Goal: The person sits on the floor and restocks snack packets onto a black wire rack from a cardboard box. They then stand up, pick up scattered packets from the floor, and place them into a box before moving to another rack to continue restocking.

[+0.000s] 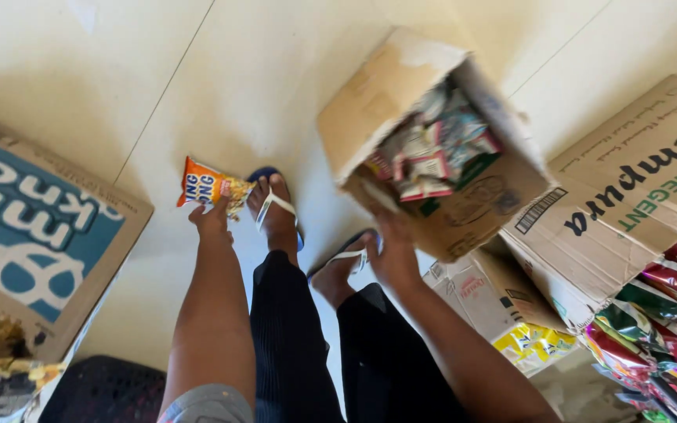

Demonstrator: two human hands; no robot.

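Gripping an orange snack packet [207, 189] in the left hand [211, 218], fingers pinched shut on its lower edge, at about 10 o'clock from the feet in blue sandals [274, 205]. Holding it clear of the pale tiled floor [119, 94], just beside the left foot, not touching it as far as can be told. Propping up a cardboard box [370, 102] with the right hand [392, 254], fingers curled under and clamped on the lower edge, at 2 o'clock from the feet. Tilted, open side facing the camera, about half full of mixed small packets [436, 149] (blurred, kinds hard to tell). Well apart from the orange packet, with the feet between. Flanked at 9 o'clock by a flat blue-printed carton [33, 227], at 3 o'clock by a large brown carton [636, 188] above a heap of red and green packets [667, 305], and at 5 o'clock by a small white and yellow carton [503, 313]. Judging the step: stray packet picked up, box held ready, packet not yet in. Calling next, most likely, for a swing of the left hand toward 2 o'clock over the box mouth, keeping the box tipped no further so as not to spill, then loosening the pinch.
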